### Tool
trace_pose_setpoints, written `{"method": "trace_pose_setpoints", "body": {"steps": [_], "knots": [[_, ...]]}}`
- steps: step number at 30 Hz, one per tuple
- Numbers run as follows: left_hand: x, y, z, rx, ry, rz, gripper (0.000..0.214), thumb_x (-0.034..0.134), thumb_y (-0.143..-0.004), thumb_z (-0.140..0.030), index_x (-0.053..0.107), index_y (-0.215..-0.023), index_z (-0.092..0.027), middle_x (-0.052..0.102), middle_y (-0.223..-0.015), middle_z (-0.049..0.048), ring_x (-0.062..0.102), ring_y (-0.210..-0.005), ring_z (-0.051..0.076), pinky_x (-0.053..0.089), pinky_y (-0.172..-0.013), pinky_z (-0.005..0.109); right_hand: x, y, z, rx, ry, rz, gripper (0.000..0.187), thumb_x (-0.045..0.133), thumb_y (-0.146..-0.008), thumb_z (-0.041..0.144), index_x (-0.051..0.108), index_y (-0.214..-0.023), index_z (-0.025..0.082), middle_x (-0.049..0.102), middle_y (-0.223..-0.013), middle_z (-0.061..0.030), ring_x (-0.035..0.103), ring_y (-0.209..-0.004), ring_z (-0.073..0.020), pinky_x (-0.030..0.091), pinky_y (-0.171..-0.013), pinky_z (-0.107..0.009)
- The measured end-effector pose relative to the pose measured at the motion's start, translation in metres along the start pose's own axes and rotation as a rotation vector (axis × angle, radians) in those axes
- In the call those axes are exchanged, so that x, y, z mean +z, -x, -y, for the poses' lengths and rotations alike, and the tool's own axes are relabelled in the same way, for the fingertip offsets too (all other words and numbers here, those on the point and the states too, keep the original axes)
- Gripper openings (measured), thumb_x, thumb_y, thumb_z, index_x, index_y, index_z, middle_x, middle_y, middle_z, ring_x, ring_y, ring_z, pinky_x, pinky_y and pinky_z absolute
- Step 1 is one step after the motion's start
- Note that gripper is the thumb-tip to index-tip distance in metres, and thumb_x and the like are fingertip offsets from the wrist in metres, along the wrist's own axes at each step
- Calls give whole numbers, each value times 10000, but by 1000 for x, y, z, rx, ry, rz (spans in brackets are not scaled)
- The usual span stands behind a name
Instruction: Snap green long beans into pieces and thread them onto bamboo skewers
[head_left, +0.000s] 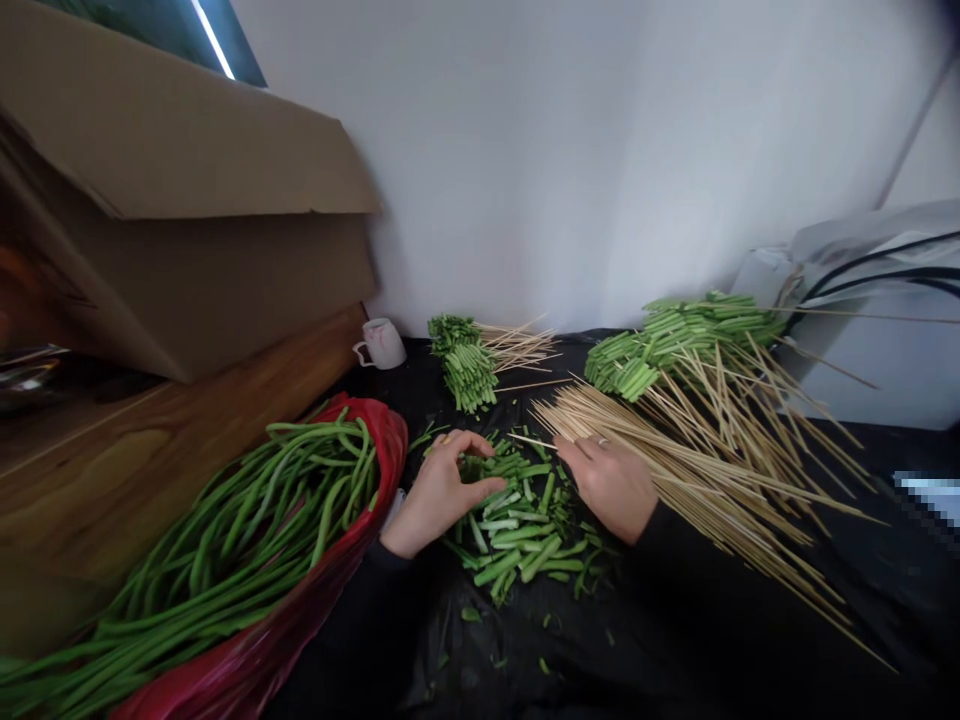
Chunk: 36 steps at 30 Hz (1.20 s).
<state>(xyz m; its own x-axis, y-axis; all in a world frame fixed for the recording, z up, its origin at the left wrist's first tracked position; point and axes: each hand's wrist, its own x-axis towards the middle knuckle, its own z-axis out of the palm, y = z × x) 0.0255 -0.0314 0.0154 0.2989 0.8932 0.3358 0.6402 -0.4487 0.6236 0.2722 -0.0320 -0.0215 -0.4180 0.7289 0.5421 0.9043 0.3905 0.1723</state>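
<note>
My left hand (439,490) curls over a loose heap of short cut green bean pieces (517,525) on the black-covered table, fingers and thumb closing round a few pieces. My right hand (611,480) rests just right of the heap, its fingers pinched on a thin bamboo skewer (531,440) whose tip points left toward my other hand. Both sleeves are black.
A big pile of bare bamboo skewers (712,460) fans out to the right. Skewered bean bundles lie at the back centre (469,365) and back right (675,340). Long uncut beans (247,530) fill a red bag (375,430) at left. A white mug (382,343) and a cardboard box (180,220) stand behind.
</note>
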Motion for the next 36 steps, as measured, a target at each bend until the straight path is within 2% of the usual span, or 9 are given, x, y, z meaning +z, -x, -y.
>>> {"method": "trace_pose_setpoints", "body": {"steps": [4, 8, 13, 18, 22, 26, 29, 32, 36], "knots": [[-1, 2, -1, 30, -149, 118, 181, 786, -690, -257, 683, -836, -227, 604, -955, 21, 522, -976, 234, 372, -921, 385, -1, 5, -1, 37, -28, -9, 270, 466, -951, 147, 643, -1154, 168, 699, -832, -51, 617, -751, -195, 327, -626, -316], [-1, 1, -2, 33, -127, 165, 115, 771, -715, -245, 699, -803, -228, 614, -971, 29, 525, -989, 236, 380, -914, 380, -4, 4, 7, 53, -68, -33, 258, 439, -981, 206, 618, -1163, 172, 696, -783, -35, 605, -665, -177, 301, -581, -316], [-4, -2, -6, 73, 155, 16, 83, 728, -783, -255, 689, -831, -200, 652, -974, 56, 578, -982, 221, 398, -938, 369, -4, 6, 11, 44, -172, -41, 214, 425, -964, 145, 624, -1039, 174, 656, -724, -19, 587, -629, -164, 303, -581, -308], [-5, -1, -12, -79, 487, -170, 181, 638, -863, -332, 642, -953, -176, 687, -927, 59, 623, -878, 189, 462, -812, 306, -8, 7, 11, 45, -304, -95, 219, 417, -949, 101, 609, -1033, 165, 679, -850, -50, 620, -718, -162, 362, -637, -280], [-4, 0, -19, -158, 671, -192, 240, 592, -894, -380, 597, -1031, -184, 699, -858, 31, 648, -763, 160, 477, -697, 268, -11, 7, 13, 46, -313, -35, 220, 422, -954, 111, 611, -1047, 174, 682, -890, -58, 623, -734, -162, 379, -657, -272], [-2, -1, -23, -203, 663, -201, 276, 678, -822, -397, 627, -978, -175, 682, -757, 5, 601, -611, 120, 414, -550, 220, -10, 5, 20, 98, -295, 84, 209, 408, -975, 128, 608, -1020, 168, 683, -853, -48, 618, -751, -164, 367, -649, -271], [1, -2, -24, -208, 656, -168, 286, 711, -784, -403, 648, -927, -164, 681, -721, 5, 585, -586, 116, 414, -548, 222, -13, 0, 21, 94, -249, 138, 223, 402, -999, 204, 619, -960, 167, 678, -821, -53, 608, -768, -187, 360, -663, -290], [4, -3, -22, -210, 665, -145, 298, 724, -766, -411, 656, -906, -158, 683, -710, 3, 579, -573, 114, 431, -564, 229, -21, -8, 3, 94, -155, 183, 253, 396, -994, 217, 632, -919, 167, 681, -860, -81, 602, -842, -220, 364, -727, -314], [4, -3, -18, -236, 699, -184, 306, 725, -766, -418, 661, -910, -157, 676, -713, -2, 573, -589, 107, 430, -573, 219, -29, -7, -53, 224, 59, 371, 208, 445, -901, 99, 642, -963, 130, 678, -988, -139, 602, -949, -243, 383, -769, -317]]}}
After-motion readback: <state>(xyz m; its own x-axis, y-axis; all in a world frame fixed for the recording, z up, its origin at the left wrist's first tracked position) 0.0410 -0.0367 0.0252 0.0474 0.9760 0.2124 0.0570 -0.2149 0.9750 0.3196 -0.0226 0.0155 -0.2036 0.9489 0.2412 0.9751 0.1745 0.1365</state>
